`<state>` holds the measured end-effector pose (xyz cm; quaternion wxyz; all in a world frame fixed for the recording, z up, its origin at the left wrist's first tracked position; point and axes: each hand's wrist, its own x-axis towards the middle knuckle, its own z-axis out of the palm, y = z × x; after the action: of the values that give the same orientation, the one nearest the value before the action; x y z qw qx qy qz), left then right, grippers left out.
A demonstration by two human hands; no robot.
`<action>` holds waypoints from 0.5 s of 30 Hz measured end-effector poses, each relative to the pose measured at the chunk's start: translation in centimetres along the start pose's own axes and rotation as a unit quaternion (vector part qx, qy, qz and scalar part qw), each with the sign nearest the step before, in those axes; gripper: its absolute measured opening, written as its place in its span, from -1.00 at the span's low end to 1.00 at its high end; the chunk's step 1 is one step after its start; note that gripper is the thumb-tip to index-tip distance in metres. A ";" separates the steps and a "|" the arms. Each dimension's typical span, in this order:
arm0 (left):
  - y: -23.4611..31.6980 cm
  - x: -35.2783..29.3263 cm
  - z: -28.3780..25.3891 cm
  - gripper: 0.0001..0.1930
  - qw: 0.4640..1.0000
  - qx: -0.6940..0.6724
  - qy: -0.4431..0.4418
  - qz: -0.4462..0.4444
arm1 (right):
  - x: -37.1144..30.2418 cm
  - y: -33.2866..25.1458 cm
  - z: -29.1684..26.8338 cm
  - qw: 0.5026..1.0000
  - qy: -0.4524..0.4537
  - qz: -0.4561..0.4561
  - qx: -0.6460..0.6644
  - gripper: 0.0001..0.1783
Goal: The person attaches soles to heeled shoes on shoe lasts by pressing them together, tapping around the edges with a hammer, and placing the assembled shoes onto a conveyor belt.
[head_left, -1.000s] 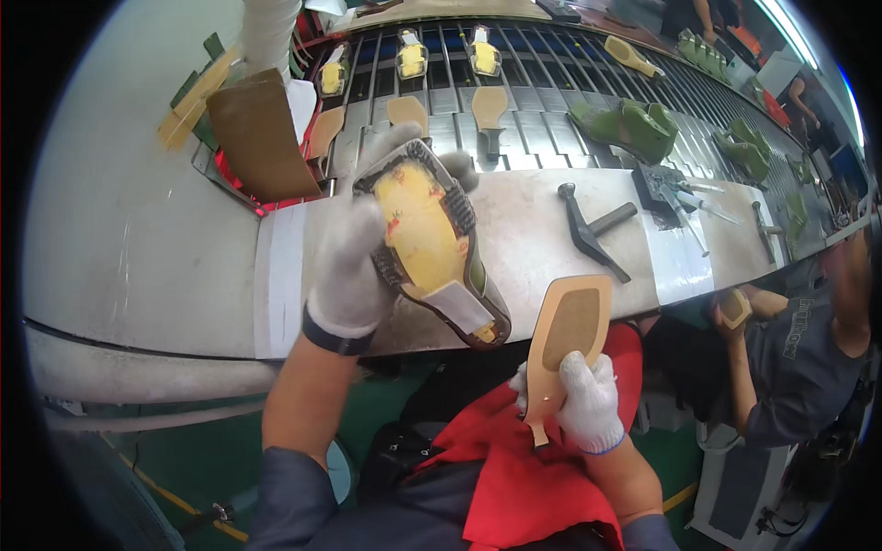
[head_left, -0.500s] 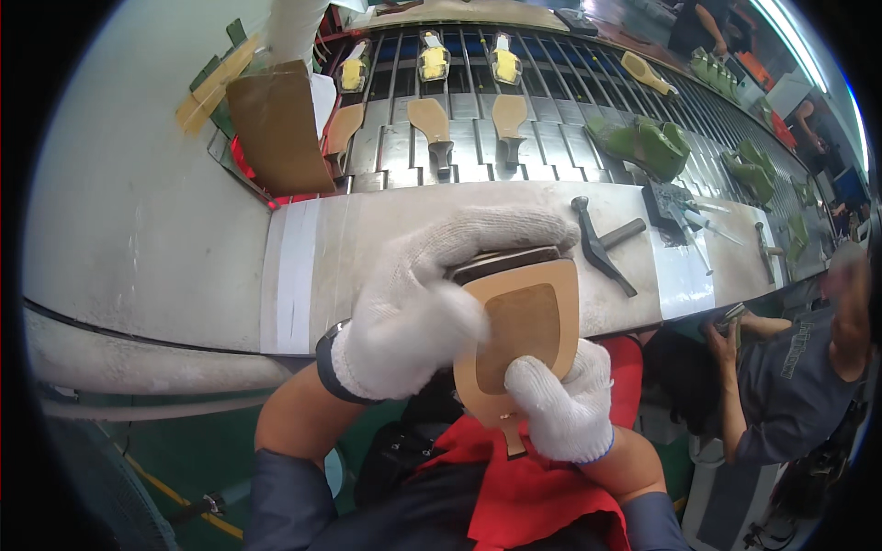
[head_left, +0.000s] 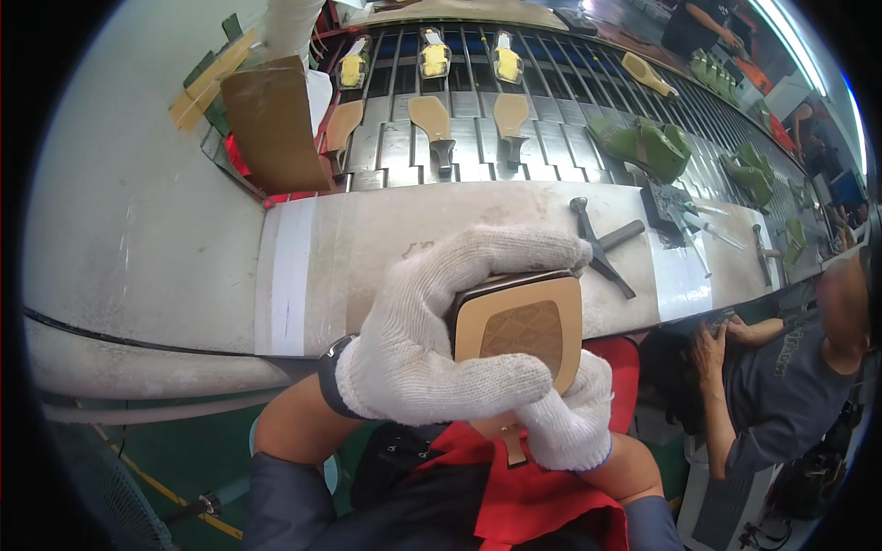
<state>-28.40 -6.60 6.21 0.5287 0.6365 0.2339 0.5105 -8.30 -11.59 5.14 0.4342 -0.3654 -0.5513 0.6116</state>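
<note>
Both white knit gloves are around a tan shoe sole (head_left: 573,317) with a brown, cross-patterned panel set into its face. My left hand (head_left: 413,344) has its fingers wrapped over the far edge, and its thumb lies across the lower part of the sole. Gripping the near right side is my right hand (head_left: 574,422), closed, its fingers partly hidden behind the sole. A dark layer shows along the sole's far edge. Below the gloves, a narrow tan end of the piece hangs over a red apron (head_left: 524,500).
Beyond my hands, a hammer (head_left: 602,246) lies on the pale bench (head_left: 367,220), near a dark block (head_left: 663,213) with syringes. Heeled soles (head_left: 430,118), yellow-padded shoe parts (head_left: 435,57) and green lasts (head_left: 648,151) rest on the conveyor. A co-worker (head_left: 781,386) sits at right.
My left thumb has swung down and right across the sole, toward my right hand. The sole has tilted slightly, and more of its panel's pattern shows.
</note>
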 end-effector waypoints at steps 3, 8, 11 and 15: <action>0.7 -0.3 0.2 -0.25 0.999 -0.014 0.007 -0.028 | -0.3 0.2 -0.4 0.998 -0.015 0.043 0.042 -0.79; 1.0 0.0 0.7 -0.29 0.996 -0.075 0.024 -0.049 | -0.5 -0.1 -0.7 0.998 -0.018 0.047 0.028 -0.78; -0.1 0.4 0.6 -0.12 0.999 -0.027 -0.003 -0.020 | -0.2 -0.3 -1.0 0.995 -0.021 0.055 0.077 -0.73; -1.1 1.1 0.8 -0.07 0.998 -0.062 -0.001 -0.001 | 0.4 -0.9 -2.1 0.992 -0.025 0.079 0.096 -0.63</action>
<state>-27.02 -5.66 5.74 0.5678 0.6025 0.2017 0.5233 -6.39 -10.49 5.79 0.4033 -0.3491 -0.4705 0.7029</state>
